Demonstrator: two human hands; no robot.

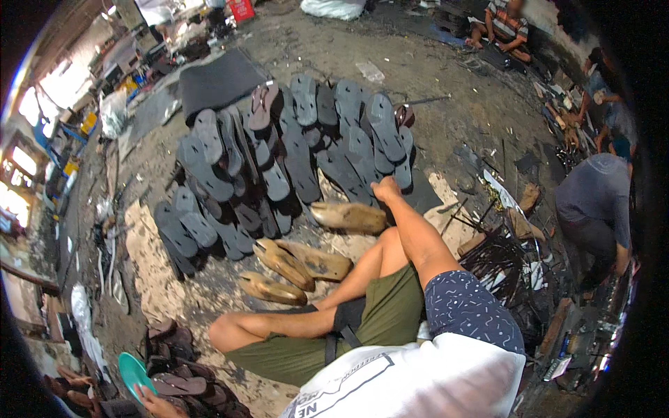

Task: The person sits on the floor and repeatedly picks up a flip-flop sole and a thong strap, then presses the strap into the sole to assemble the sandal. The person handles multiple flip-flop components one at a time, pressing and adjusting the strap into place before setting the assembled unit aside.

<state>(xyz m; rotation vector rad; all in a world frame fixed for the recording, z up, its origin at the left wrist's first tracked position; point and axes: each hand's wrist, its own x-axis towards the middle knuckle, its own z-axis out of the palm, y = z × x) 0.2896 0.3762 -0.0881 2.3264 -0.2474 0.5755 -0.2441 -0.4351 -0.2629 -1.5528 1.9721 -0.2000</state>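
At the lower left, my left hand (157, 404) grips a shallow round teal dish (134, 371) by its rim, the dish tilted on edge. My right arm stretches forward over my bent knee. The fingers of my right hand (385, 189) are curled at the near end of a dark grey sandal sole (403, 164); what they hold, if anything, is hidden. Many dark grey soles (296, 164) lie overlapping in rows before me. A maroon strapped sandal (265, 104) rests among them. Worn wooden shoe lasts (348, 217) lie between the soles and my folded legs.
A black sheet (223, 80) lies beyond the soles. Maroon sandals (178, 383) are heaped at my lower left. Dark thin strips (491, 258) and scraps cover the floor at right. One person (596, 202) bends at the right; another (505, 31) sits at the far right.
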